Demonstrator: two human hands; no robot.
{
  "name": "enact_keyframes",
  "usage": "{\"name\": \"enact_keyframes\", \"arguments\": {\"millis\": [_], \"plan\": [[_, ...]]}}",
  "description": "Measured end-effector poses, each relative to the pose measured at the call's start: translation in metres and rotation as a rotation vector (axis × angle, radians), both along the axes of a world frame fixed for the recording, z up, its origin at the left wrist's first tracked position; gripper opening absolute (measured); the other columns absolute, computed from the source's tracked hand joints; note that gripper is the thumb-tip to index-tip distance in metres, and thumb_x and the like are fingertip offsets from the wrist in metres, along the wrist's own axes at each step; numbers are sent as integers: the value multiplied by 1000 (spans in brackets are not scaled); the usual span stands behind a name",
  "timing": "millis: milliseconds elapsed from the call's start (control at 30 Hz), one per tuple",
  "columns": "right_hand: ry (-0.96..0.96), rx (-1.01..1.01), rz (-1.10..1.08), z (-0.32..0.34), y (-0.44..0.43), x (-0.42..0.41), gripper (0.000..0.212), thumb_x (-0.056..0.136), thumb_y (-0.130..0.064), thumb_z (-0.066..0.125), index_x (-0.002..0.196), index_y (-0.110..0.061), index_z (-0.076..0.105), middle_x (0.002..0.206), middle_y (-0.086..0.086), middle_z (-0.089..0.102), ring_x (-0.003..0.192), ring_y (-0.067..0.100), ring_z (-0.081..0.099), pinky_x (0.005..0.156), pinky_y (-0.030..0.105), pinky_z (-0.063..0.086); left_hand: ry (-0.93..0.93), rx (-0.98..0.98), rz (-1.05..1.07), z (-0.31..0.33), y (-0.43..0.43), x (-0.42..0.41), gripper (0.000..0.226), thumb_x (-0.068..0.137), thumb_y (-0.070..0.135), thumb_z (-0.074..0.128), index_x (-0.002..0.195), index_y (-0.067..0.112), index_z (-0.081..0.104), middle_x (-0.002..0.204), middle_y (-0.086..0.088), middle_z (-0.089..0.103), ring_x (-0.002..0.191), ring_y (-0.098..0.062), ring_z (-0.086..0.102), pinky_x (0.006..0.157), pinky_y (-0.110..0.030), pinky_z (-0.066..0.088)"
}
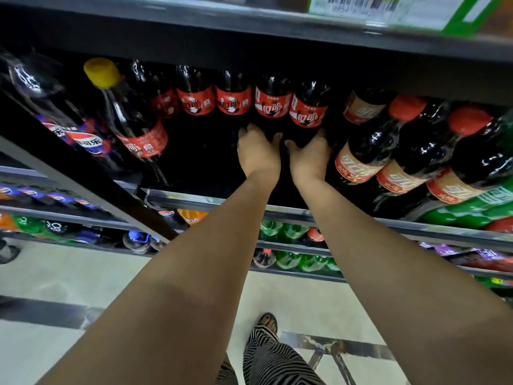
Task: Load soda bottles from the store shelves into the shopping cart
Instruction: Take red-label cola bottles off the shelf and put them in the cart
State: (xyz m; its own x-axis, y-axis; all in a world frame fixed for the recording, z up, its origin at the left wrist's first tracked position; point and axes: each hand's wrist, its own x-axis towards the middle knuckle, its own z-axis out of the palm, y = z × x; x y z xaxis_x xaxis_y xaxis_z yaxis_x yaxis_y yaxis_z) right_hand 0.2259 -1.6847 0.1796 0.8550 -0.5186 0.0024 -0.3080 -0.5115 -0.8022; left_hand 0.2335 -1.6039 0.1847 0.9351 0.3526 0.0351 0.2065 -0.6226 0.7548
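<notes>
Forearms: two bare forearms fill the lower half of the view, reaching up and forward into the shelf.
Left hand: the left hand (258,151) is spread against the lower body of a dark cola bottle (273,105) with a red label, thumb turned toward the other hand; fingers curl round the bottle's side, though how firm the grip is cannot be told.
Right hand: the right hand (311,155) is cupped on the neighbouring cola bottle (308,108), just beside the first, palm on its lower part, fingertips lost in shadow.
Bottle row: both bottles stand in a back row of red-labelled colas deep on the dark shelf (211,198), running off to the left of the hands.
Left of the hands: a yellow-capped cola (130,115) leans nearer the camera, and past it a blue-labelled cola bottle (83,137).
Right of the hands: red-capped colas (388,140) with red and tan labels stand close, with green bottles (477,209) lower down.
Below the hands: lower shelves hold green, orange and blue-capped bottles.
Floor: pale tile floor (69,273) beneath, with a striped trouser leg (274,359) and a sandalled foot (268,322).
Cart: not in view.
</notes>
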Motion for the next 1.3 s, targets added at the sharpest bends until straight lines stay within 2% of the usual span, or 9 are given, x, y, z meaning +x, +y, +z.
{"name": "enact_keyframes", "arguments": {"millis": [167, 367, 467, 633, 733, 867, 933, 1033, 1300], "plan": [[-30, -26, -17, 4, 10, -36, 77, 78, -20, 75, 140, 2, 35, 127, 20, 58, 118, 31, 54, 89, 25, 39, 19, 16, -50, -5, 10, -24, 42, 88, 34, 65, 114, 1, 56, 114, -17, 60, 107, -35, 57, 83, -37, 47], [-109, -394, 222, -3, 59, -112, 55, 88, -16, 60, 136, 3, 39, 135, 20, 48, 127, 33, 43, 106, 37, 36, -90, 346, -230, -12, 64, -95, 50, 95, 35, 54, 129, 0, 53, 125, -18, 58, 119, -35, 50, 97, -43, 42], [-70, -593, 331, -16, 91, -152, 52, 86, -18, 60, 131, 4, 46, 127, 20, 54, 118, 35, 49, 103, 42, 40, -116, 511, -355, -26, 114, -134, 52, 92, 36, 56, 128, -1, 55, 124, -19, 59, 119, -36, 52, 100, -44, 42], [44, -743, 507, -37, 161, -209, 49, 78, -27, 61, 117, 3, 55, 108, 19, 60, 98, 37, 58, 83, 42, 50, -53, 684, -458, -54, 218, -206, 58, 83, 47, 44, 113, 1, 62, 106, -18, 64, 98, -37, 60, 79, -41, 52], [92, -783, 564, -43, 207, -234, 54, 74, -32, 70, 115, 0, 56, 108, 17, 61, 98, 36, 58, 81, 43, 51, 18, 698, -384, -64, 275, -244, 63, 81, 52, 50, 116, 1, 62, 110, -17, 64, 103, -36, 60, 82, -43, 52], [117, -770, 664, -45, 285, -262, 63, 85, -41, 59, 133, -2, 45, 127, 16, 52, 115, 34, 49, 94, 44, 44, 81, 664, -196, -70, 355, -287, 67, 68, 47, 76, 114, 1, 64, 106, -18, 65, 102, -39, 61, 80, -45, 52], [128, -790, 728, -46, 324, -272, 65, 88, -45, 51, 137, -4, 39, 129, 14, 49, 118, 32, 46, 96, 42, 40, 56, 650, -93, -74, 394, -307, 65, 68, 49, 69, 110, 0, 64, 102, -19, 65, 97, -40, 62, 78, -45, 53], [93, -840, 841, -46, 379, -282, 65, 80, -49, 60, 127, -5, 49, 114, 12, 58, 105, 32, 54, 83, 42, 47, 99, 632, 76, -76, 447, -336, 70, 74, 56, 50, 113, 0, 64, 104, -20, 65, 98, -40, 61, 79, -45, 52], [10, -791, 1078, -55, 501, -292, 64, 76, -43, 69, 123, -2, 53, 115, 17, 59, 103, 35, 56, 83, 46, 48, 278, 485, 478, -87, 550, -394, 68, 83, 55, 61, 125, 2, 55, 119, -20, 59, 113, -39, 53, 90, -48, 46]]}}
